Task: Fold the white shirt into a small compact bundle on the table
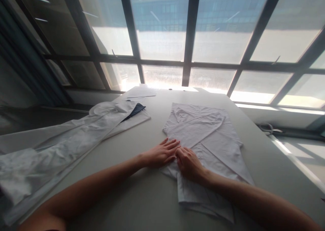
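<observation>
Bright light comes through the big windows (162, 44), very white low down, while the table (152, 131) is dimmer up close and the sides look stretched.

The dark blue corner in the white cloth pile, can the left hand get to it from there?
Probably yes: the left hand lies flat at the edge of the white garment, and the way across the white tabletop to the dark blue corner looks free.

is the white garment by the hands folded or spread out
Partly folded: the white garment lies on the table, with sections of cloth crossing diagonally over its body and layers overlapping at its near end.
</observation>
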The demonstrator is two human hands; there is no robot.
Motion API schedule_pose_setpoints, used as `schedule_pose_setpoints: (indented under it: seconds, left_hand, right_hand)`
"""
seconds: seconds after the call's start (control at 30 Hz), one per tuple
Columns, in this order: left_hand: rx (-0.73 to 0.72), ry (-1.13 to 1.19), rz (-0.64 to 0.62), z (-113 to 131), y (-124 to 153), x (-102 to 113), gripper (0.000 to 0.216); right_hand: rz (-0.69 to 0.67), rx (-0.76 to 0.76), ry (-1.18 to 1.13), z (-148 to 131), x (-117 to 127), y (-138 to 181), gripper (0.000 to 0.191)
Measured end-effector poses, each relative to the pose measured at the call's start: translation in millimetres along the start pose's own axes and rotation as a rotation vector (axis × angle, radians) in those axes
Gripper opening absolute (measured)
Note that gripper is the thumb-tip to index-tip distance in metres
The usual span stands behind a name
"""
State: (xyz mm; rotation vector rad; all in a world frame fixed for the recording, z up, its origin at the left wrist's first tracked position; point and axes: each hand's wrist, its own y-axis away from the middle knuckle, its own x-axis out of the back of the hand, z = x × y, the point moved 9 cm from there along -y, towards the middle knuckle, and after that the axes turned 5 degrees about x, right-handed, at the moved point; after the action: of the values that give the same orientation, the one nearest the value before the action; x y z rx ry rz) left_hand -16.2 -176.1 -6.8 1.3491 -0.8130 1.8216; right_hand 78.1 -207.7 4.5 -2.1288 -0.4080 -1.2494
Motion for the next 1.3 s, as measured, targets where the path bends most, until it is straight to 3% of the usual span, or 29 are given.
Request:
schedule_pose_setpoints:
  seconds: [0.23, 0.33, 0.57, 0.73, 1.07, 1.17, 1.3]
  left_hand:
    - [-0.008, 0.012, -0.002, 5.0, 6.2, 2.2, 0.064]
    - [-0.029, -0.021, 0.015, 6.8, 4.6, 1.8, 0.061]
    - [-0.032, -0.093, 0.039, 6.1, 2.1, -0.5, 0.065]
    - [0.018, -0.12, -0.04, 2.7, 3.7, -5.3, 0.063]
    - [0.032, -0.098, -0.055, 1.4, 4.8, -5.4, 0.062]
    - [0.033, -0.104, -0.058, 1.4, 5.0, -4.7, 0.062]
    - [0.057, -0.112, -0.083, -4.3, 4.3, -7.4, 0.062]
  right_hand:
    - [0.03, -0.019, -0.024, 3.4, 5.5, 2.7, 0.029]
    - [0.041, -0.037, 0.023, 9.7, 11.7, -4.7, 0.043]
    - [-0.271, -0.03, 0.11, 54.5, -15.8, -65.2, 0.06]
    - [-0.324, -0.07, 0.155, 115.7, -16.5, -76.6, 0.07]
    - [-0.24, -0.612, 0.354, 302.7, 60.1, -35.8, 0.069]
    - [-0.188, -0.731, 0.357, 332.8, 73.9, -20.7, 0.066]
    - [-0.013, -0.809, 0.35, 343.4, 85.5, -10.3, 0.064]
